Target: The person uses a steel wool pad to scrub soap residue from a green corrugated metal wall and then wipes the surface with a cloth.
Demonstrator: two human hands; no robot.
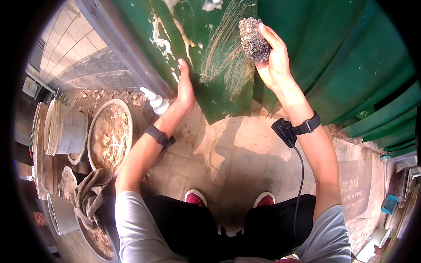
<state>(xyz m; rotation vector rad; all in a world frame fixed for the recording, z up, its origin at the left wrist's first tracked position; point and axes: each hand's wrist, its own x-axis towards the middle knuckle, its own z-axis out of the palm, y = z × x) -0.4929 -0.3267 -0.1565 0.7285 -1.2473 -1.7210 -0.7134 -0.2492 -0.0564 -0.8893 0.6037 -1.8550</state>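
My right hand [275, 59] is closed round a grey steel wool scrubber [255, 40], which it holds up at the right part of a green sheet panel [228, 52]. Foamy white streaks and pale scrub marks run down that panel. My left hand [186, 87] is at the panel's lower left, seen edge-on, with a digit stretched upward. It holds nothing that I can see, and its other fingers are mostly hidden. Just beside my left wrist is a white bottle [157, 104] with a pointed nozzle, partly covered by the forearm.
At the left are a large round planter [130, 115], stacked pale buckets [66, 127] and a draped brown cloth [93, 193]. Green corrugated sheeting [359, 74] spans the right. A grey post [127, 44] borders the panel. Beyond the paving [232, 162], a blue dustpan-like item [389, 204] lies far right.
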